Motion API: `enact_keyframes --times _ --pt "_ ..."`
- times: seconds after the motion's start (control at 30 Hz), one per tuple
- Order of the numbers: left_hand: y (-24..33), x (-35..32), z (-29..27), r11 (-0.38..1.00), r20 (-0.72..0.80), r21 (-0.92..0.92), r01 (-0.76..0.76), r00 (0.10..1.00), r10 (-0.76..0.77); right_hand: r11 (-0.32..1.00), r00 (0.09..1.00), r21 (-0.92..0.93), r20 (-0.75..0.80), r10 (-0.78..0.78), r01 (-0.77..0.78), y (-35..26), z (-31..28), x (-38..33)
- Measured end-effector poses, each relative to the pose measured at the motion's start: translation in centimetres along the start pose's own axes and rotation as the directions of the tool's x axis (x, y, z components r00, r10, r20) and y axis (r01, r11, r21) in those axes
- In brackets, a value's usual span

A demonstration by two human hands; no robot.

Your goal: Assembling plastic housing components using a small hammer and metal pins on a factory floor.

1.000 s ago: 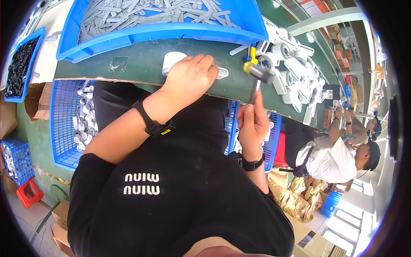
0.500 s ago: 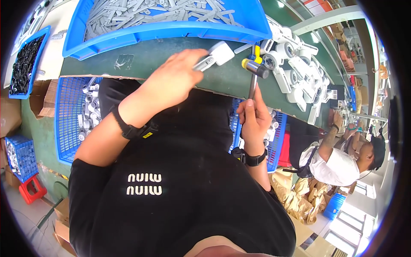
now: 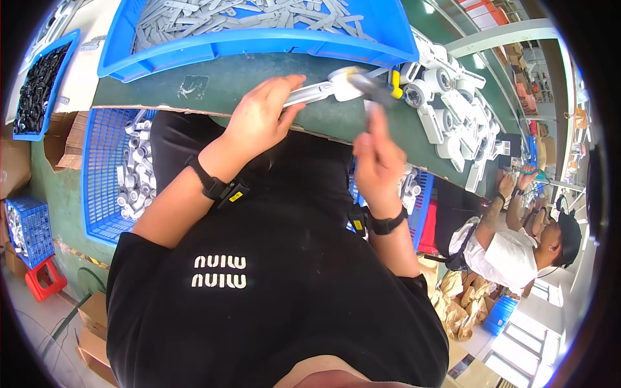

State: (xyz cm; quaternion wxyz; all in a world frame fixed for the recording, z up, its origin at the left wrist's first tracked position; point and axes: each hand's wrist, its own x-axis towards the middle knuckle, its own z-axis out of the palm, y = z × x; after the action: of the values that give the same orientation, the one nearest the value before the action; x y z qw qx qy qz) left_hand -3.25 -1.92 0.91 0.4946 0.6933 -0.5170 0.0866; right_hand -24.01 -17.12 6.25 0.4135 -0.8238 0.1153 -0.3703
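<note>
My left hand point(image 3: 264, 111) is closed on the narrow arm of a white plastic part point(image 3: 344, 88), whose rounded end points right over the green bench point(image 3: 249, 68). My right hand point(image 3: 380, 161) grips the handle of a small mallet point(image 3: 374, 89), its head dark with a yellow face. Motion smears the mallet head, which lies at the part's rounded end; whether the two touch I cannot tell. Just right of the mallet lies a yellow-handled tool point(image 3: 396, 83), partly hidden. Beyond it, similar white parts point(image 3: 446, 103) are heaped on the bench.
A blue bin point(image 3: 259, 46) of grey strips stands at the bench's back. At far left is a blue tray point(image 3: 44, 87) of black pieces. Below the bench edge, a blue crate point(image 3: 103, 174) holds white parts. A co-worker point(image 3: 511, 252) works at the right.
The mallet has swung up and left to the part's rounded end. My left hand has shifted slightly, bringing the part right and lower, its arm now extending from my fingers.
</note>
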Motion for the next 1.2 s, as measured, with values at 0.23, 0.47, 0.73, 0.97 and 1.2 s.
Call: enact_keyframes --times 0.23,0.47,0.73,0.97,1.2 --pt "-0.2 0.0 -0.1 1.0 0.014 0.001 -0.028 0.999 0.028 0.98 0.983 0.077 0.015 0.18 -0.181 -1.8 -0.6 -0.1" --pt "-0.2 0.0 0.0 0.997 -0.018 0.0 -0.082 0.996 0.082 0.909 0.913 -0.339 0.239 0.331 -0.241 0.1 -0.7 0.6" --pt "-0.4 -0.3 0.5 0.998 -0.023 0.012 -0.058 0.998 0.058 0.964 0.99 -0.238 0.05 0.132 -0.117 0.9 -0.3 1.1" --pt "-0.3 -0.4 0.4 0.999 -0.025 0.007 -0.046 0.999 0.046 0.942 0.951 0.153 -0.036 0.306 -0.297 -1.4 0.4 0.5" --pt "-0.4 -0.5 0.1 0.999 0.027 -0.013 0.037 0.999 -0.037 0.917 0.888 -0.313 0.305 0.343 -0.247 -1.9 -0.1 0.7"
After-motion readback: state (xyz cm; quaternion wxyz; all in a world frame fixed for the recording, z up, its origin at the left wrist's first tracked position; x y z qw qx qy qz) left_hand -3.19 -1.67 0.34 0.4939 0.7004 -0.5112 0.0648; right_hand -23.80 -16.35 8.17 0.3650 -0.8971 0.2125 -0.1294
